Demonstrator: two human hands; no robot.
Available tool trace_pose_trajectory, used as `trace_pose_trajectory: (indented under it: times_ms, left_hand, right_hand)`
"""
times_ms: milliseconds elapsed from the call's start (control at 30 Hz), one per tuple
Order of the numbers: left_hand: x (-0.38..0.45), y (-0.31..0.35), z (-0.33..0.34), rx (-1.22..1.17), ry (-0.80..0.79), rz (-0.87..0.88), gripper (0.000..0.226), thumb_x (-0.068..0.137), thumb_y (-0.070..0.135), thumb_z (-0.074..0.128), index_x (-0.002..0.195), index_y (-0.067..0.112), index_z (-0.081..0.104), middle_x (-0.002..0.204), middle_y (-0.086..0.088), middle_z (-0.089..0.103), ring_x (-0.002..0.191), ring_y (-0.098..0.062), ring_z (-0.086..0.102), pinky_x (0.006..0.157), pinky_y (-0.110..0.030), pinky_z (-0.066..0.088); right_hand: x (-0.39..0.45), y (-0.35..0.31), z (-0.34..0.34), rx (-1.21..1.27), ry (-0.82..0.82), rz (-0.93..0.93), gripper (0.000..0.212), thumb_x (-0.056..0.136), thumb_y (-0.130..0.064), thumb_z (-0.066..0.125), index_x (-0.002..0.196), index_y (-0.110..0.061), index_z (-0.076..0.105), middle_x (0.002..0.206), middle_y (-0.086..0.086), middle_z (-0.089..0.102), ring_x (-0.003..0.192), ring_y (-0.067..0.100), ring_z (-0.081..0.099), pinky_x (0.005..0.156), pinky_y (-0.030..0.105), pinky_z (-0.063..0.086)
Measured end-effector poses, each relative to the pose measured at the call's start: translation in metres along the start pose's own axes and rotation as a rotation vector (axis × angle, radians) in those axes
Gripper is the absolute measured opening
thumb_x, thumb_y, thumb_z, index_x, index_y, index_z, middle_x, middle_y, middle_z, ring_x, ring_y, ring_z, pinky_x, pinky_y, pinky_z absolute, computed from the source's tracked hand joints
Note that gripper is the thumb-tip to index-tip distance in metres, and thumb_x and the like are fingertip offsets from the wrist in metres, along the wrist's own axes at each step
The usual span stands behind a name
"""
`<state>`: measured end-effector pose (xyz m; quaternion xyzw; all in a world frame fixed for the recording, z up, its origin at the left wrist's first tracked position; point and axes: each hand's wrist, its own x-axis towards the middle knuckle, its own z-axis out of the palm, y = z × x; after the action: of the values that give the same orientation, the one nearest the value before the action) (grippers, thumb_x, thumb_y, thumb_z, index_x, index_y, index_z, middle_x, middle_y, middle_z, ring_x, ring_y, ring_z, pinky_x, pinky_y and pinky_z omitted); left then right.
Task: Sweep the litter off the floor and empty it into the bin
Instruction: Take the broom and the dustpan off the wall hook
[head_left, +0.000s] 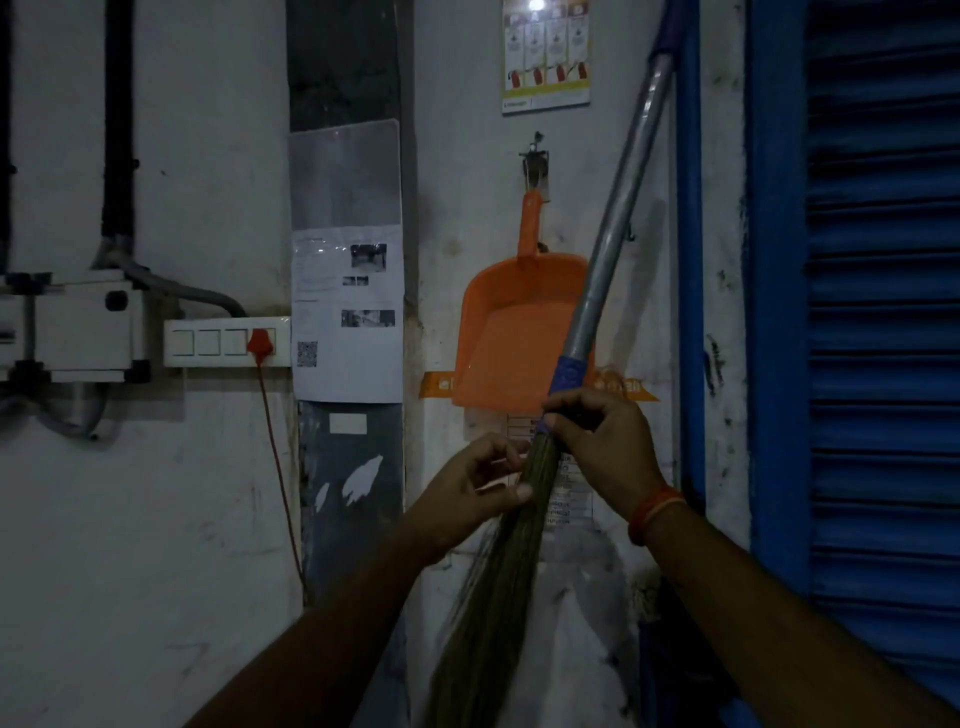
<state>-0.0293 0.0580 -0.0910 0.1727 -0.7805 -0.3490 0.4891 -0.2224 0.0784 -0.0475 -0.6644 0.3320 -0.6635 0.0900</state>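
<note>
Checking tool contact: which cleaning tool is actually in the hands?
The broom: both hands grip it below its blue collar. The orange dustpan hangs untouched on the wall behind.

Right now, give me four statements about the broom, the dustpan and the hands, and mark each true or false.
1. The orange dustpan hangs on the wall from a hook. True.
2. The right hand grips the broom where the handle meets the bristles. True.
3. The left hand holds the dustpan. False: it touches the broom's bristles just below the right hand.
4. The broom's handle is red. False: it is grey metal with a blue collar.
</note>
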Motion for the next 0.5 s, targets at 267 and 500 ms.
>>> trace_pose_trajectory:
  times_ms: [267,500]
  left_hand:
    - [-0.007,-0.001,0.019,0.312,0.043,0.106,0.017,0.088,0.008,0.070,0.101,0.019,0.066,0.105,0.006,0.066,0.102,-0.013,0.063,0.089,-0.031,0.052]
    - [-0.022,-0.004,0.004,0.308,0.014,-0.128,0.020,0.088,0.007,0.067,0.092,0.025,0.072,0.113,0.009,0.068,0.109,-0.011,0.063,0.099,-0.048,0.052]
  right_hand:
    - [-0.012,-0.007,-0.010,0.109,0.049,0.071,0.017,0.083,-0.001,0.073,0.087,-0.017,0.074,0.092,0.004,0.074,0.090,0.020,0.071,0.077,0.046,0.062]
    - [-0.018,-0.046,-0.048,-0.624,-0.403,-0.051,0.016,0.083,-0.017,0.076,0.097,-0.024,0.075,0.084,-0.009,0.071,0.075,0.002,0.066,0.073,0.025,0.059]
